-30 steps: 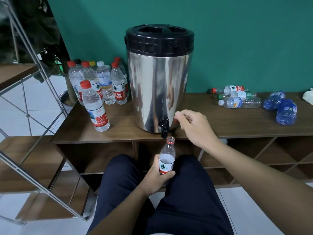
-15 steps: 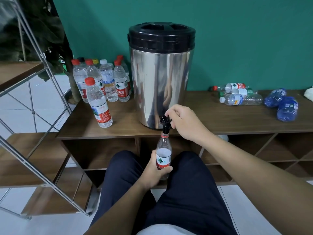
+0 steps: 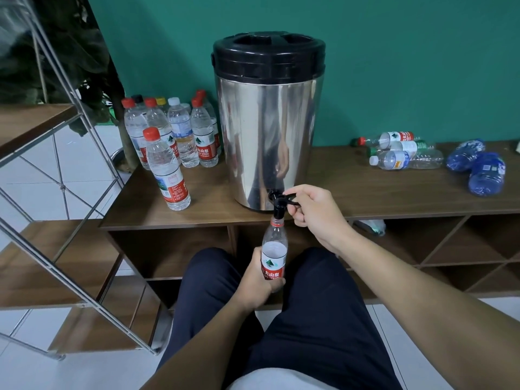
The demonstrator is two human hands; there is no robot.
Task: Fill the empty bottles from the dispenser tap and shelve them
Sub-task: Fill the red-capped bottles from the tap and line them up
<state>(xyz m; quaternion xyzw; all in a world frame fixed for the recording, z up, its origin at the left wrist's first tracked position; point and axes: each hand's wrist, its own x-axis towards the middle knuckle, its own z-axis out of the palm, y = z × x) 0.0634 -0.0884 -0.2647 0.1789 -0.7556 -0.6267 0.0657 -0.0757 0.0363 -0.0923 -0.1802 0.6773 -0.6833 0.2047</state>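
**Bottle held under the dispenser tap**

A seated person in dark navy trousers faces a low wooden shelf unit (image 3: 365, 198) set against a teal wall. On its top stands a tall stainless-steel drinks dispenser with a black plastic lid (image 3: 268, 130). At the dispenser's base a small black tap (image 3: 278, 202) juts out over the shelf's front edge.

The person's left hand (image 3: 257, 280) is wrapped around the lower body of a clear plastic bottle with a red and white label (image 3: 274, 254), holding it upright with its open neck directly under the tap's spout. The right hand (image 3: 315, 212) has its fingers curled round the tap's black lever, pinching it.

To the left of the dispenser, a cluster of upright capped water bottles (image 3: 174, 130) stands near the back of the shelf top, and one more red-capped bottle (image 3: 166, 170) stands apart in front of them. To the right, three clear bottles lying on their sides (image 3: 402, 150) rest near the wall, with two crumpled blue bottles (image 3: 478, 167) beyond them. A wood and metal-frame rack (image 3: 56, 220) stands at the far left.
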